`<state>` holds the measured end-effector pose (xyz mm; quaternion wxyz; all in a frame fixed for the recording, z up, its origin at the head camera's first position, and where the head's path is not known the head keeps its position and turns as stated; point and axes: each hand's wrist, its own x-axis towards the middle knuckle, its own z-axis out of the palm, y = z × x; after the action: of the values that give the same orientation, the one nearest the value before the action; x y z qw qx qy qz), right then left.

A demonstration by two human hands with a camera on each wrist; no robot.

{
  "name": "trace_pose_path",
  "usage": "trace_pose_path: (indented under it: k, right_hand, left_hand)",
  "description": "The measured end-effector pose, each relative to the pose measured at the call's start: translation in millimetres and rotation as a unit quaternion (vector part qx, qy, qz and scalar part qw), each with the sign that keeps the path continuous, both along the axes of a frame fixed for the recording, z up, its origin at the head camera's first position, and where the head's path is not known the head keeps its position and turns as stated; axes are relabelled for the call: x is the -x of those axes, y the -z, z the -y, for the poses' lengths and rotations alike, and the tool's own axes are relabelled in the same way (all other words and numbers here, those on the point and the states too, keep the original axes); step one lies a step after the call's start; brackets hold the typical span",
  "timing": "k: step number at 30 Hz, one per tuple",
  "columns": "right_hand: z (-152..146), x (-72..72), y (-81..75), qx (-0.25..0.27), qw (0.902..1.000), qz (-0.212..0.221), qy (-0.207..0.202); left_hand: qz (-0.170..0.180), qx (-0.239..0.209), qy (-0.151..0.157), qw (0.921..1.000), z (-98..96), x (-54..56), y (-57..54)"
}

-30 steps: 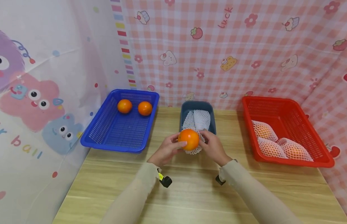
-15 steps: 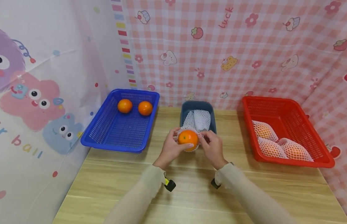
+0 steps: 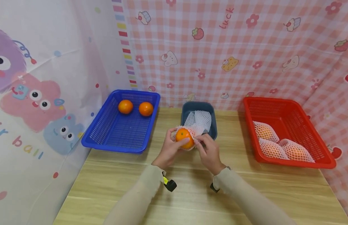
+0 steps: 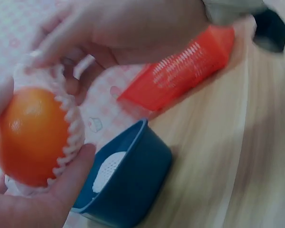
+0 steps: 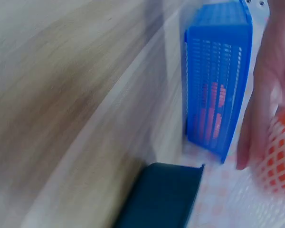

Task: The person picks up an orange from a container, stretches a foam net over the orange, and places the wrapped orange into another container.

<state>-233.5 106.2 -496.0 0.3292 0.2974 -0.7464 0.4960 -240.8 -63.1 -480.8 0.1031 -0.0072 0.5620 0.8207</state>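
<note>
An orange (image 3: pixel 183 136) sits partly inside a white foam net sleeve (image 3: pixel 197 128), whose edge runs around the fruit in the left wrist view. My left hand (image 3: pixel 169 149) grips the orange and net, thumb across the front of the fruit. With thumb and fingers my right hand (image 3: pixel 210 153) pinches the net's edge on the fruit's right side. Just behind both hands stands a small dark teal bin (image 3: pixel 213 124) with more white foam nets (image 3: pixel 203 118) in it. In the right wrist view the netted orange (image 5: pixel 280 154) shows only at the right edge.
At the left is a blue basket (image 3: pixel 117 134) with two bare oranges (image 3: pixel 125 107) at its far end. A red basket (image 3: pixel 292 109) on the right holds several net-wrapped oranges (image 3: pixel 296 151). Behind the wooden table (image 3: pixel 188 193) hangs a pink checked cloth (image 3: pixel 210 47).
The orange has turned and shifted slightly left, and the net now comes up around its back and right side. My right hand has moved in to the net's edge.
</note>
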Motion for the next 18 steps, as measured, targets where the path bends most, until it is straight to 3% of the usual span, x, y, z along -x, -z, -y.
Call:
trace_pose_path:
  k: [4,7,10,12,14,16,18]
  right_hand:
    - [2,-4.0,-0.9,-0.039,0.9989,-0.006,-0.023]
    - [0,-4.2,-2.3,-0.048,0.9973,0.049,-0.025]
    - [-2,-1.9,-5.5,-0.044,0.991,0.126,-0.004]
    - [-2,-0.2,-9.1,-0.048,0.9854,0.163,0.013]
    - [-2,1.4,-12.1,-0.057,0.9812,0.182,0.028]
    - [-3,3.1,-13.5,-0.064,0.9787,0.19,0.047]
    - [-5,4.4,-13.9,-0.054,0.9766,0.198,0.063]
  left_hand:
    - [-0.048,0.049,-0.042,0.9968,-1.3,1.1,0.3]
    - [-0.091,0.133,-0.076,0.984,-0.4,1.5,0.1]
    - [-0.132,0.243,-0.089,0.957,0.1,1.0,0.2]
    - [-0.158,0.302,-0.083,0.9365,-0.5,-0.2,-0.2]
    - [-0.18,0.337,-0.068,0.9218,-1.2,-1.2,-0.1]
    - [-0.194,0.326,-0.046,0.924,-1.0,-2.2,-0.1]
    - [-0.199,0.296,-0.026,0.934,0.7,-2.2,1.1]
